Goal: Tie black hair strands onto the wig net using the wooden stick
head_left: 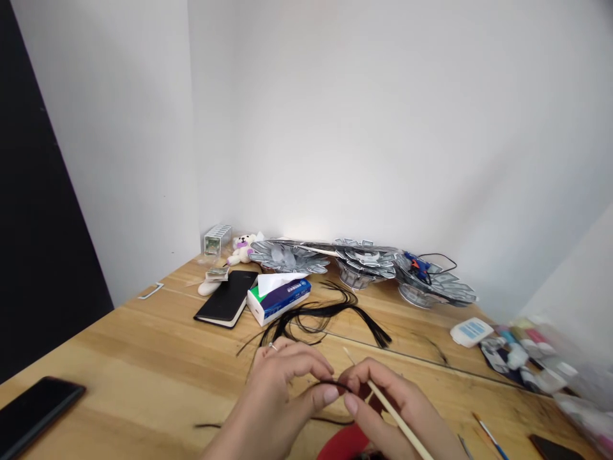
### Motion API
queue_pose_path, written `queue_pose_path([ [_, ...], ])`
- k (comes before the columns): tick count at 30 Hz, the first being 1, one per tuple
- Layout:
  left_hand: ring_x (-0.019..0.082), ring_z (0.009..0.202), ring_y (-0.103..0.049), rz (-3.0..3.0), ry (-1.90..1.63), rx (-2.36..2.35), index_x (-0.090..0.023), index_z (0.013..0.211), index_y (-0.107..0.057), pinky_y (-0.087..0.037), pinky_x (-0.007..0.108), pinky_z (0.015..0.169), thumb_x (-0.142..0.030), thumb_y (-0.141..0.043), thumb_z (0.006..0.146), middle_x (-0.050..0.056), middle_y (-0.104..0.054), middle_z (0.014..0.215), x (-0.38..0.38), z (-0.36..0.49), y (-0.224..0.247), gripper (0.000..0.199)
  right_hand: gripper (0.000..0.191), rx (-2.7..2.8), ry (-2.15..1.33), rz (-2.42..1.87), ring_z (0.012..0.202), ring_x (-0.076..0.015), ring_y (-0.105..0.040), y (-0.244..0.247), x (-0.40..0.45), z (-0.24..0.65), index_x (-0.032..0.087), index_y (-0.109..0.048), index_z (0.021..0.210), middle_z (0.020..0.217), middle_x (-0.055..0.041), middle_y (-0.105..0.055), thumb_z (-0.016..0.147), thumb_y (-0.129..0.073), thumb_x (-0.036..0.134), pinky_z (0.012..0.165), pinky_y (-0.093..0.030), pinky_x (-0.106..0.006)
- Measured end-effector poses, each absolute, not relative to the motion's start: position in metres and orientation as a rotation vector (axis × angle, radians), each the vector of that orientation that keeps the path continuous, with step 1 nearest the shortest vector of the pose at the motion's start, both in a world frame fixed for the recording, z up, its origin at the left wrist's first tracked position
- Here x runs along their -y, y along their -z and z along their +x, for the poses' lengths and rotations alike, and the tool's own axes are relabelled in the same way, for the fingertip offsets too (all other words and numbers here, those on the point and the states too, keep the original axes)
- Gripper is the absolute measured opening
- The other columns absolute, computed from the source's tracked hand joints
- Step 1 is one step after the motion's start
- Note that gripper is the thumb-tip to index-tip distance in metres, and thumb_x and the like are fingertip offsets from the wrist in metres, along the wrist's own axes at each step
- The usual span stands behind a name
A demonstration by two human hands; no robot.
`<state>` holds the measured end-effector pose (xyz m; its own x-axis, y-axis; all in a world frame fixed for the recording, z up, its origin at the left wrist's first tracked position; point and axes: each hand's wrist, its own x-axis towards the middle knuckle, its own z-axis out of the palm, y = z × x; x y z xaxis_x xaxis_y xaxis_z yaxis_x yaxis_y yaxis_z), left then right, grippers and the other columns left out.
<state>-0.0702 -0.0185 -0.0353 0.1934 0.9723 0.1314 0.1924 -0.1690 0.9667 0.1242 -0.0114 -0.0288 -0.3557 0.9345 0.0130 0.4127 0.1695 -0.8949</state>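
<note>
Several thin black strands [330, 384] arc between left hand [280, 396] and right hand [390, 409].

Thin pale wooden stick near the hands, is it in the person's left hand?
No, the thin pale wooden stick runs through the right hand, while the left hand holds a thin black strand.

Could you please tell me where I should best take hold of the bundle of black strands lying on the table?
Probably best at the end farthest from the tissue box, where the black strands lie straight and side by side. Come from the near side and pinch across them. Toward the box they loop into loose curls, which would likely snag if lifted there.
</note>
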Motion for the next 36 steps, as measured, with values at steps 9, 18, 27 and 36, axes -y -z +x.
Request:
queue_pose_path([
  [9,0.015,0.072,-0.063,1.232,-0.901,-0.822,-0.019,0.083,-0.052,-0.045,0.026,0.076,-0.063,-0.070,0.076,0.003,-0.071,0.071,0.016,-0.084,0.022,0.049,0.040,1.402,-1.733,-1.044,0.048,-0.0056,-0.040,0.036,0.016,0.120,0.020,-0.056,0.080,0.063,0.0039,-0.064,0.073,-0.081,0.050,0.049,-0.024,-0.019],
  [18,0.010,0.053,-0.038,1.266,-0.950,-0.909,-0.016,0.090,-0.060,-0.026,0.023,0.054,-0.061,-0.072,0.077,-0.007,-0.048,0.055,0.010,-0.097,0.022,0.048,0.029,1.661,-1.351,-1.231,0.061,-0.0112,-0.045,0.031,0.006,0.132,0.022,-0.068,0.082,0.066,0.0054,-0.053,0.085,-0.071,0.051,0.057,-0.037,-0.020],
  [27,0.024,0.092,-0.062,1.191,-1.076,-0.909,-0.018,0.090,-0.067,-0.046,0.034,0.083,-0.058,-0.071,0.081,0.006,-0.069,0.088,0.013,-0.103,0.017,0.041,0.034,2.175,-1.026,-1.247,0.067,-0.0163,-0.056,0.028,0.006,0.130,0.021,-0.069,0.076,0.069,0.0014,-0.061,0.094,-0.056,0.047,0.065,-0.044,-0.025],
  [36,0.025,0.125,-0.055,0.995,-1.195,-0.660,-0.021,0.069,-0.060,-0.037,0.033,0.107,-0.049,-0.069,0.089,0.004,-0.073,0.112,0.017,-0.101,0.013,0.035,0.041,2.262,-1.065,-1.018,0.072,-0.0194,-0.062,0.036,0.007,0.113,0.021,-0.069,0.073,0.077,-0.0039,-0.063,0.095,-0.053,0.053,0.068,-0.046,-0.028],
])
